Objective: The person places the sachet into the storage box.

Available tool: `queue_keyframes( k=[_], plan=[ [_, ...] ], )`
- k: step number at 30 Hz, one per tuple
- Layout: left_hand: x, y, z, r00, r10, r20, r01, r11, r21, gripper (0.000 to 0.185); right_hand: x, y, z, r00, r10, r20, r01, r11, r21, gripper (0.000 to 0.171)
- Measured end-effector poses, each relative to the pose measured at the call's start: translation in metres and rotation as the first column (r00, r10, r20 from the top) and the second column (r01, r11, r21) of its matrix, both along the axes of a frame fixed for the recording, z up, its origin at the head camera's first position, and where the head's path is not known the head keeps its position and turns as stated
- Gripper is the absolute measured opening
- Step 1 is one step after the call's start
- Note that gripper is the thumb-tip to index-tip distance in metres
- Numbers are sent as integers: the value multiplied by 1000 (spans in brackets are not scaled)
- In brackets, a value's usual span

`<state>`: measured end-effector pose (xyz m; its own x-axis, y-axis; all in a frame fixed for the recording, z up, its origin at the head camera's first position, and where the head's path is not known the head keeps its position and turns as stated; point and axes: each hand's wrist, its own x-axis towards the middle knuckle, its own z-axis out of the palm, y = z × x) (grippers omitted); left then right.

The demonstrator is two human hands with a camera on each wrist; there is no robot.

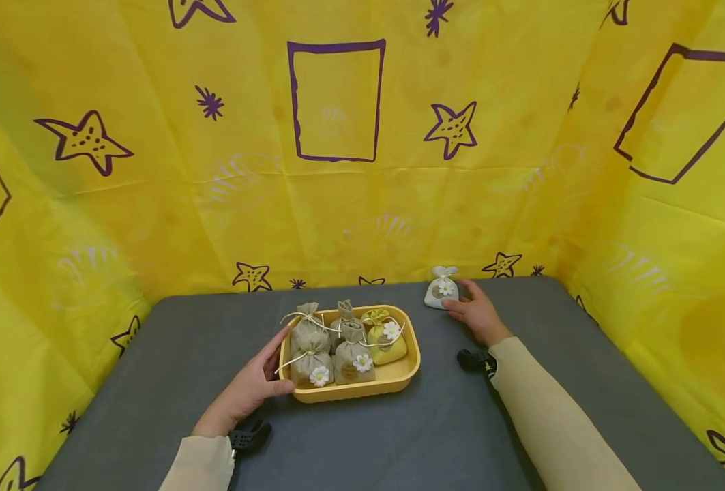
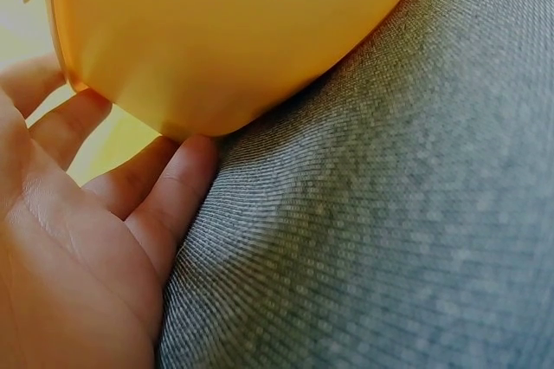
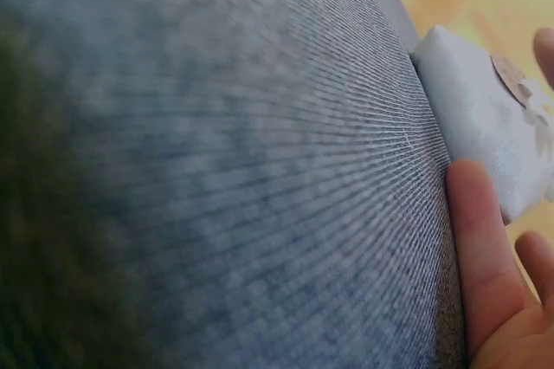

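My left hand (image 1: 248, 389) rests against the left end of a yellow tray (image 1: 352, 392), its thumb by the front corner. The left wrist view shows its fingers (image 2: 186, 174), fairly straight, touching the tray wall. Inside the tray sit several drawstring pouches: beige-grey ones such as the front pouch (image 1: 352, 358) with a white flower, plus a yellow pouch (image 1: 389, 350) at the right. Toward the back of the table, my right hand (image 1: 477, 315) pinches a small white pouch (image 1: 431, 297) at its right side. In the right wrist view the white pouch (image 3: 472, 96) lies between the fingertips.
Dark grey cloth covers the table (image 1: 368, 443). A yellow curtain (image 1: 337, 204) with purple drawings hangs behind it and along both sides. Black wrist straps with devices show at the left wrist (image 1: 248, 436) and right wrist (image 1: 477, 361).
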<state>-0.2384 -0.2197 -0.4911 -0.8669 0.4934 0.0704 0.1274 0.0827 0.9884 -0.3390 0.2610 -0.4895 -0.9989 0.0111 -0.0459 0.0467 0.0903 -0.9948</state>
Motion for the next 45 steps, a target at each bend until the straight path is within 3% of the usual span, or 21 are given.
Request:
queue_keyframes(
  k=[7, 13, 19, 27, 35, 45],
  plan=[
    [0, 0, -1, 1000, -2, -14, 2, 1000, -3, 102, -1, -1, -1, 999, 24, -27, -19, 985, 170, 65],
    [0, -1, 0, 1000, 13, -29, -14, 999, -34, 102, 1, -2, -2, 999, 18, -51, -3, 963, 268, 47],
    [0, -1, -1, 1000, 13, -25, -14, 999, -29, 103, 2, -3, -2, 999, 6, -54, 12, 945, 327, 42],
    [-1, -1, -1, 1000, 15, -11, -16, 999, -34, 102, 5, 0, -2, 999, -13, -50, 25, 972, 235, 49],
    [0, -2, -1, 1000, 7, -12, -8, 1000, -20, 102, 8, 4, -3, 998, 4, -60, -5, 1000, -11, 46],
    [0, -1, -2, 1000, -6, -25, 6, 1000, 1, 103, 21, 11, -3, 997, 9, -80, -12, 999, -37, 42]
  ],
)
